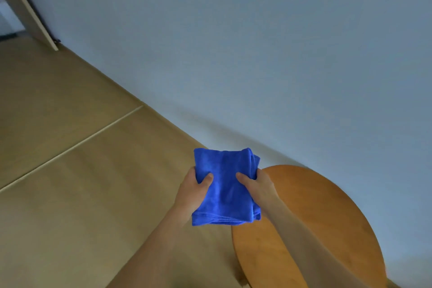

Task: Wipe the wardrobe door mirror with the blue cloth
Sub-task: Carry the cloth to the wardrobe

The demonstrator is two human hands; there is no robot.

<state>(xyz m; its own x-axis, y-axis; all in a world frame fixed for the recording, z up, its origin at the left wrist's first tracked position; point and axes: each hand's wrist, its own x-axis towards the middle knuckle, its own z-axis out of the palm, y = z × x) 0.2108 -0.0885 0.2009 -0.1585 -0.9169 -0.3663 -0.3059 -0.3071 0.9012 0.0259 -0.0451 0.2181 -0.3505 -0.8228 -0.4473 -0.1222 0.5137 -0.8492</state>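
We find the cloth folded into a thick pad of several layers and held up in front of the person by both hands. It hangs over the floor, with its right edge above the near rim of the round worktop. We see nothing supporting it but the hands.

The left grip is clenched on the cloth's left edge. Its thumb lies on the upper face, and the other fingers pass beneath the fabric, out of sight. The right grip is clenched on the right edge in the same fashion, thumb on top and pointing inward, with the fingers wrapped round the folded layers. The two thumbs are near each other but apart, with a band of blue between them.

The lower hem of the cloth shows a stitched border and droops a little below the wrists. The right forearm crosses over the orange-brown wooden worktop. We cannot tell whether it touches the surface.

The floor is pale wood, crossed by one light seam. A plain pale wall meets it along a diagonal line. At the top left a tilted wooden panel stands by the wall. We cannot tell what it belongs to.
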